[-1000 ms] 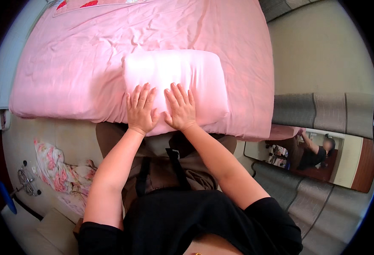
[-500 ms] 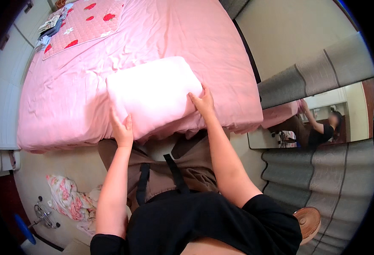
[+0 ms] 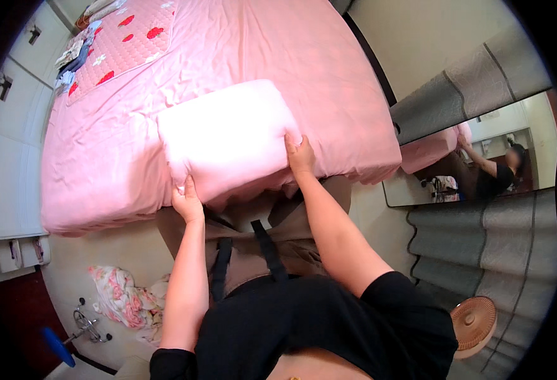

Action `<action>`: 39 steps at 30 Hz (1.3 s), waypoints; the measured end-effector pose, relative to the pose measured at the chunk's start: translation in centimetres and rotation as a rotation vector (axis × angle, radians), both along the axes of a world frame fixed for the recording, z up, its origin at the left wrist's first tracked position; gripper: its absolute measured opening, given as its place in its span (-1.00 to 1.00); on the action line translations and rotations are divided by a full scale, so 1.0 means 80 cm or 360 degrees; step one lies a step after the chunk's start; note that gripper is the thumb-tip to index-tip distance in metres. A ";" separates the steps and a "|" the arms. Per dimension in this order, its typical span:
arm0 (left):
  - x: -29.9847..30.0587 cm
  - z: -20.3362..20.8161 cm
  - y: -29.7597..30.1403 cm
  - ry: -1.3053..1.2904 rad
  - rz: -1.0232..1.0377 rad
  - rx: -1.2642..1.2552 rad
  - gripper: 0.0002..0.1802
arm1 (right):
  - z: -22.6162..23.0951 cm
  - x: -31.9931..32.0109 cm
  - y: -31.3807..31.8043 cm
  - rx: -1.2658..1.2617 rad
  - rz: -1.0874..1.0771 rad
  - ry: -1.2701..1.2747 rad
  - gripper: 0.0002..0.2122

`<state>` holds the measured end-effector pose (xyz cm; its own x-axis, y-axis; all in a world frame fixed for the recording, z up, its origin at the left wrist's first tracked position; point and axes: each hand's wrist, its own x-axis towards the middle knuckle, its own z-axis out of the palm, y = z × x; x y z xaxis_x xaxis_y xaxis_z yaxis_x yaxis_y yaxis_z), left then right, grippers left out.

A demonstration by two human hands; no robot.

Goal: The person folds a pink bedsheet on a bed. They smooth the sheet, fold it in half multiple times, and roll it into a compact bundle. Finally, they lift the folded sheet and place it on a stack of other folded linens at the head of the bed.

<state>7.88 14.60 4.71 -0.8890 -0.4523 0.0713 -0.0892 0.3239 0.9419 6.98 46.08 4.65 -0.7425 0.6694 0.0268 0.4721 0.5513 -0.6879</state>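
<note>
A thick, rectangular bundle of folded pale pink bedding (image 3: 231, 130) lies at the near edge of the bed; bright light washes out its top. My left hand (image 3: 188, 201) pinches its near left corner, thumb on top and the other fingers partly hidden by the cloth. At the near right corner, my right hand (image 3: 300, 155) grips the bundle with the thumb over it. Beneath it, a wrinkled pink sheet (image 3: 335, 120) covers the bed and hangs over the front edge.
A strawberry-patterned quilted mat (image 3: 123, 47) and folded clothes (image 3: 74, 57) are at the bed's far left. White cabinets (image 3: 12, 152) flank it. Floral cloth (image 3: 120, 294) and a wheeled base (image 3: 85, 326) are on the floor. Right are a mirror (image 3: 440, 190), grey curtains (image 3: 456, 244) and round fan (image 3: 473, 322).
My left hand has slid down to the bundle's near left corner and closed on it. My right hand has tightened at the right corner. The view has shifted slightly.
</note>
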 end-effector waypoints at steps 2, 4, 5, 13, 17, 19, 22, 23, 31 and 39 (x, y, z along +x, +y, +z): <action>0.009 0.004 0.004 0.0172 -0.0040 -0.0140 -0.44 | 0.006 0.003 0.004 -0.0040 0.0078 -0.0169 -0.37; 0.010 0.016 0.002 0.0217 -0.0074 -0.0209 -0.43 | 0.037 0.002 0.002 -0.0034 0.0218 -0.0368 -0.41; 0.010 0.019 -0.005 0.0152 -0.0108 -0.0216 -0.43 | 0.069 -0.006 0.005 0.0005 0.0330 -0.0489 -0.45; -0.019 0.107 0.010 0.0150 -0.0179 -0.1477 -0.40 | 0.050 -0.046 0.009 0.0643 0.1225 0.0016 -0.48; -0.058 0.188 0.069 0.0432 -0.1044 -0.1940 -0.26 | 0.040 -0.029 -0.007 0.0485 0.1097 -0.0062 -0.43; -0.082 0.170 0.076 0.0169 -0.1244 -0.2107 -0.22 | 0.052 -0.021 -0.016 0.0400 0.1047 -0.0084 -0.42; -0.099 0.139 0.079 0.0038 -0.1394 -0.2117 -0.21 | 0.054 -0.014 -0.023 0.0322 0.0959 -0.0058 -0.36; -0.098 0.126 0.075 0.0083 -0.1398 -0.2084 -0.22 | 0.048 -0.013 -0.025 0.0354 0.0937 -0.0021 -0.33; -0.083 0.064 0.055 0.0293 -0.1290 -0.1991 -0.15 | 0.005 -0.005 -0.037 0.0424 0.0882 0.0011 -0.20; -0.079 0.069 0.048 0.0248 -0.1245 -0.2056 -0.22 | 0.014 -0.002 -0.025 0.0325 0.0774 0.0032 -0.22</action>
